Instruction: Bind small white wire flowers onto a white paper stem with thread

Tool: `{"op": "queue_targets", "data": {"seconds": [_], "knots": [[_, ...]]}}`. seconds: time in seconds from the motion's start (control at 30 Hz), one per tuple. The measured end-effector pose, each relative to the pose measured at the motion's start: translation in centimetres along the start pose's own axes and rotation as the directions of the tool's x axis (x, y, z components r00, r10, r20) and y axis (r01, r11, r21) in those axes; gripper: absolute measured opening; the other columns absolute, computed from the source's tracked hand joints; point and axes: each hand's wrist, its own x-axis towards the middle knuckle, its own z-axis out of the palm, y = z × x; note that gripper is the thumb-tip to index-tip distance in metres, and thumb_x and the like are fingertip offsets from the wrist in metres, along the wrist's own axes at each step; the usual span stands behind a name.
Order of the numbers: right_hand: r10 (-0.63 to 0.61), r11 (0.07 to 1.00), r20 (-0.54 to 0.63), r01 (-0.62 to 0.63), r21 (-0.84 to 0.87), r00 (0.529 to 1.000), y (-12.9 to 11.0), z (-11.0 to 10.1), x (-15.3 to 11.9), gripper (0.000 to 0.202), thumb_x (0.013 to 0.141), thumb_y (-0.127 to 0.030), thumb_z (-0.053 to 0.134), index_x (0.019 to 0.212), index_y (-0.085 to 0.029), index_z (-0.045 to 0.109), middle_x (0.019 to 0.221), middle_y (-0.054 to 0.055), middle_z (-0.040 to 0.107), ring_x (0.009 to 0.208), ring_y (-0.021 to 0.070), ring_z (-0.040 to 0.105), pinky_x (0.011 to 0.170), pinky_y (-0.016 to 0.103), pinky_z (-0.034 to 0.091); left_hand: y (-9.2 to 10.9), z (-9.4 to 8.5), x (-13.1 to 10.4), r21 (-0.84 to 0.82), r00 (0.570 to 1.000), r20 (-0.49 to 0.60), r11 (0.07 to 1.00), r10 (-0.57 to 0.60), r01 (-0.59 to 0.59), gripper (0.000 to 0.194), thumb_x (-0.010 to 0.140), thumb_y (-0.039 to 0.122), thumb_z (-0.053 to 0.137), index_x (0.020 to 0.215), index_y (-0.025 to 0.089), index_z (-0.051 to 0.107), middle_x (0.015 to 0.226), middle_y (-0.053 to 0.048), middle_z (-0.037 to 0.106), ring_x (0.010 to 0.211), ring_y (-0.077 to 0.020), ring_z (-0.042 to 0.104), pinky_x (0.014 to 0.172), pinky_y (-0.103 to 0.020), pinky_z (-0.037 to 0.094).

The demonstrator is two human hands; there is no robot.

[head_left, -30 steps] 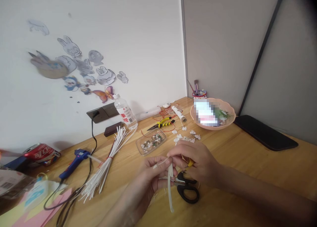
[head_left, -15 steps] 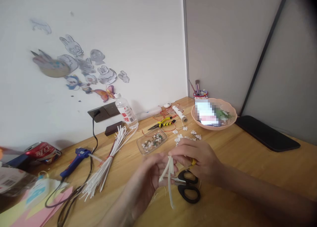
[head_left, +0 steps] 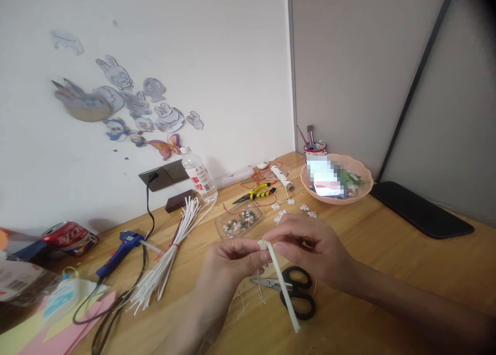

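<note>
My left hand [head_left: 236,262] pinches a small knotted bundle of white cord between thumb and fingers, just above the table. A longer flat end of this white cord [head_left: 282,288] hangs down toward me at a slant. My right hand [head_left: 310,244] is closed at the top of the knot, its fingertips against the cord; part of the grip is hidden. Scissors [head_left: 300,306] with black handles lie on the table beneath the hands, blades partly covered by the cord. Thin thread ends dangle below my left thumb.
A clear tray of beads [head_left: 222,228], yellow-black pliers [head_left: 259,192] and white flower-shaped pieces [head_left: 304,208] lie beyond the hands. To the left are a bundle of white strips [head_left: 170,257] and a blue glue gun [head_left: 118,254]. A pink bowl [head_left: 337,200] stands back right.
My left hand has turned over, from palm up to a pinch on the knot. The hanging cord end has swung right, across the scissors. Scissors and table things stay put.
</note>
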Motion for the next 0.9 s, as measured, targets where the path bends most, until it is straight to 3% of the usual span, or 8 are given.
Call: {"op": "queue_targets", "data": {"seconds": [0.2, 0.33, 0.43, 0.6, 0.77, 0.9], "knots": [[0.273, 0.946, 0.018, -0.272, 0.175, 0.962, -0.1, 0.3, -0.2, 0.008, 0.073, -0.025, 0.060, 0.073, -0.018, 0.057, 0.058, -0.006, 0.041, 0.049, 0.0065, 0.034, 0.043, 0.020, 0.026, 0.3, 0.4, -0.3, 0.105, 0.993, -0.098, 0.993, 0.061, -0.051, 0.007, 0.053, 0.014, 0.073, 0.060, 0.016, 0.070, 0.055, 0.001, 0.066, 0.056, -0.0109, 0.053, 0.057, -0.020, 0.040], [0.362, 0.889, 0.074, -0.369, 0.271, 0.929, -0.1, 0.4, -0.1, 0.010, 0.072, -0.025, 0.061, 0.070, -0.017, 0.054, 0.055, -0.007, 0.041, 0.049, 0.0060, 0.033, 0.043, 0.019, 0.026, 0.3, 0.7, -0.5, 0.220, 0.970, -0.196, 0.970, 0.145, -0.101, 0.006, 0.053, 0.014, 0.073, 0.057, 0.018, 0.070, 0.056, 0.002, 0.067, 0.057, -0.0125, 0.056, 0.057, -0.020, 0.041], [0.367, 0.872, 0.096, -0.378, 0.311, 0.925, -0.1, 0.3, 0.1, 0.009, 0.072, -0.023, 0.061, 0.068, -0.016, 0.058, 0.058, -0.005, 0.048, 0.053, 0.0061, 0.038, 0.047, 0.018, 0.031, 0.3, 1.0, -0.6, 0.317, 0.935, -0.247, 0.933, 0.256, -0.172, 0.005, 0.056, 0.015, 0.071, 0.058, 0.020, 0.071, 0.060, 0.002, 0.069, 0.060, -0.0144, 0.058, 0.058, -0.021, 0.042], [0.348, 0.866, 0.086, -0.355, 0.351, 0.934, 0.0, 0.2, 0.1, 0.010, 0.073, -0.024, 0.060, 0.069, -0.016, 0.058, 0.060, -0.004, 0.049, 0.055, 0.0069, 0.041, 0.049, 0.019, 0.033, 0.2, 1.0, -0.7, 0.441, 0.931, -0.109, 0.856, 0.348, -0.268, 0.011, 0.063, 0.016, 0.066, 0.068, 0.024, 0.073, 0.063, 0.001, 0.068, 0.065, -0.0164, 0.058, 0.059, -0.022, 0.043], [0.256, 0.910, 0.046, -0.257, 0.326, 0.966, -0.1, 0.2, 0.1, 0.010, 0.076, -0.021, 0.057, 0.068, -0.016, 0.056, 0.061, -0.004, 0.048, 0.057, 0.0077, 0.043, 0.052, 0.020, 0.034, 0.1, 1.0, -1.1, 0.428, 0.939, -0.054, 0.857, 0.340, -0.286, 0.015, 0.065, 0.017, 0.064, 0.075, 0.024, 0.073, 0.073, -0.001, 0.070, 0.070, -0.0194, 0.060, 0.062, -0.024, 0.044], [0.192, 0.938, 0.022, -0.190, 0.290, 0.981, -0.2, 0.4, 0.1, 0.009, 0.079, -0.017, 0.053, 0.069, -0.016, 0.052, 0.063, -0.004, 0.050, 0.058, 0.0069, 0.045, 0.053, 0.018, 0.035, 0.1, 1.1, -1.2, 0.390, 0.957, -0.021, 0.884, 0.290, -0.259, 0.016, 0.067, 0.019, 0.063, 0.079, 0.023, 0.072, 0.068, -0.001, 0.067, 0.069, -0.0183, 0.058, 0.061, -0.023, 0.044]]}}
